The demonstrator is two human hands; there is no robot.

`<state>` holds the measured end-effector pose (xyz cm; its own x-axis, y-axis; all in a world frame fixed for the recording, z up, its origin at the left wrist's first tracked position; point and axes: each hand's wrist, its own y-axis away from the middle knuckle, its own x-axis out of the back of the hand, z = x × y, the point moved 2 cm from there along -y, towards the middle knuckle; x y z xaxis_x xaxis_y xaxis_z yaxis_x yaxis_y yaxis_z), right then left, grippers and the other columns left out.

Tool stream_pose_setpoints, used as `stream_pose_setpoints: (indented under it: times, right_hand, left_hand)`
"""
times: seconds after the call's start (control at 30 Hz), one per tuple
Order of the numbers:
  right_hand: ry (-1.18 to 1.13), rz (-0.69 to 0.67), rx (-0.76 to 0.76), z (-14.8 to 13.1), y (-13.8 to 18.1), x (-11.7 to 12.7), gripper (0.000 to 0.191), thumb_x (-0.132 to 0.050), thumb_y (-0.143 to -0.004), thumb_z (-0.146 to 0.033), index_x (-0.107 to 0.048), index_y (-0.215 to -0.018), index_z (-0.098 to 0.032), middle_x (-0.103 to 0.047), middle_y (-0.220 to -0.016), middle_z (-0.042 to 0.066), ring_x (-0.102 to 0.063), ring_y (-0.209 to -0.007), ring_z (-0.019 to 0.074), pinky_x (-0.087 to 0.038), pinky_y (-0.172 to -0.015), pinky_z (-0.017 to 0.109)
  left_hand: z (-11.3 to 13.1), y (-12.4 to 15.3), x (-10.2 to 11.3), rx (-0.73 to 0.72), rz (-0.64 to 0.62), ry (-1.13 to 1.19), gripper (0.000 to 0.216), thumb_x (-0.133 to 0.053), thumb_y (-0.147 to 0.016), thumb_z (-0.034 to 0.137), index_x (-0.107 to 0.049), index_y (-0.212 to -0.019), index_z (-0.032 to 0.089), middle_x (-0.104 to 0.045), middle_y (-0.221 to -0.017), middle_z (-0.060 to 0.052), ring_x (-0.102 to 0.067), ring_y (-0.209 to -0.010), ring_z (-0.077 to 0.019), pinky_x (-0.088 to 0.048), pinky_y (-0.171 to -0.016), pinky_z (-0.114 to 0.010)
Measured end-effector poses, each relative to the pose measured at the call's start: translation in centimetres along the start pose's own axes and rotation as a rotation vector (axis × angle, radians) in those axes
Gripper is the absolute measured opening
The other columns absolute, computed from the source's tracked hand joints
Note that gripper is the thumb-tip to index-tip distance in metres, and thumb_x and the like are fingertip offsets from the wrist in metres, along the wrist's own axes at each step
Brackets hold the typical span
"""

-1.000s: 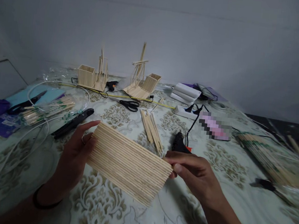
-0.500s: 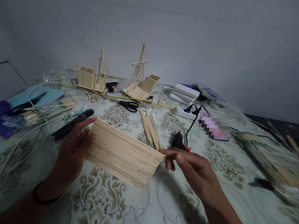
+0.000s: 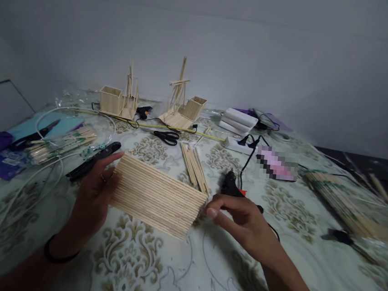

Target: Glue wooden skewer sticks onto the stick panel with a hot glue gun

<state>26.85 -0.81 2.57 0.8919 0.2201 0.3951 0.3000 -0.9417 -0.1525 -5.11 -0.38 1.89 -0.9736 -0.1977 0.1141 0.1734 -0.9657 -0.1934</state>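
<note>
A flat panel of glued wooden sticks (image 3: 156, 196) hovers just over the patterned tablecloth. My left hand (image 3: 95, 195) grips its left edge, thumb on top and fingers underneath. My right hand (image 3: 241, 223) floats by the panel's right end with its fingers loosely apart and holds nothing; its fingertips sit just off the panel. A black glue gun (image 3: 228, 184) lies right behind that hand. A loose bundle of sticks (image 3: 195, 166) rests beyond the panel.
Two stick-built models (image 3: 119, 99) (image 3: 184, 108) stand at the back, with scissors (image 3: 167, 137) in front. A power strip (image 3: 238, 145), white blocks (image 3: 239, 120), black pliers (image 3: 92, 161), cables, and stick packs (image 3: 60, 144) (image 3: 342, 203) lie around.
My right hand has let go of the panel's right end and drawn slightly away. The panel has lowered and flattened, now held by my left hand only.
</note>
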Motion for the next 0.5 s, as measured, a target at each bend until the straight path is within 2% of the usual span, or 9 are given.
stream_pose_setpoints:
  times: [0.17, 0.27, 0.37, 0.43, 0.5]
  right_hand:
    - [-0.091, 0.011, 0.105, 0.1, 0.0, 0.3, 0.033, -0.075, -0.099, -0.047, -0.078, -0.077, -0.022, -0.07, -0.075, 0.005, -0.064, -0.07, 0.0179, -0.052, -0.068, 0.03]
    - [-0.158, 0.076, 0.172, 0.5, 0.0, 0.6, 0.027, -0.077, -0.098, -0.042, -0.08, -0.08, -0.024, -0.07, -0.093, 0.008, -0.067, -0.087, 0.0207, -0.055, -0.079, 0.032]
    - [-0.231, 0.068, 0.15, 0.9, 0.1, 0.6, 0.025, -0.075, -0.1, -0.041, -0.081, -0.081, -0.024, -0.073, -0.11, 0.011, -0.069, -0.098, 0.0229, -0.057, -0.087, 0.035]
    - [-0.282, 0.028, 0.13, 1.1, 0.2, 0.5, 0.026, -0.074, -0.101, -0.041, -0.08, -0.082, -0.024, -0.075, -0.107, 0.01, -0.069, -0.095, 0.0224, -0.057, -0.085, 0.035]
    - [-0.323, 0.0, 0.119, 1.1, 0.2, 0.3, 0.027, -0.073, -0.101, -0.042, -0.079, -0.083, -0.024, -0.077, -0.095, 0.008, -0.07, -0.087, 0.0208, -0.056, -0.08, 0.033]
  left_hand:
    - [0.4, 0.0, -0.1, -0.021, 0.018, -0.047, 0.045, -0.072, -0.097, 0.05, -0.071, -0.136, 0.027, -0.074, -0.081, 0.001, -0.062, -0.071, -0.018, -0.047, -0.063, -0.028]
    - [0.7, 0.0, -0.2, -0.029, 0.018, -0.1, 0.046, -0.071, -0.096, 0.051, -0.071, -0.135, 0.026, -0.073, -0.08, 0.001, -0.062, -0.07, -0.0184, -0.047, -0.063, -0.028]
    - [1.0, -0.1, -0.3, -0.039, 0.005, -0.146, 0.045, -0.069, -0.097, 0.051, -0.071, -0.133, 0.025, -0.076, -0.084, 0.0, -0.061, -0.068, -0.0177, -0.048, -0.063, -0.029]
    - [1.0, -0.2, -0.3, -0.043, -0.008, -0.14, 0.044, -0.069, -0.098, 0.051, -0.071, -0.133, 0.025, -0.075, -0.081, 0.0, -0.059, -0.066, -0.017, -0.046, -0.061, -0.028]
    - [0.8, -0.2, -0.3, -0.034, -0.008, -0.114, 0.044, -0.069, -0.098, 0.05, -0.07, -0.134, 0.025, -0.073, -0.078, 0.001, -0.058, -0.066, -0.0167, -0.046, -0.061, -0.028]
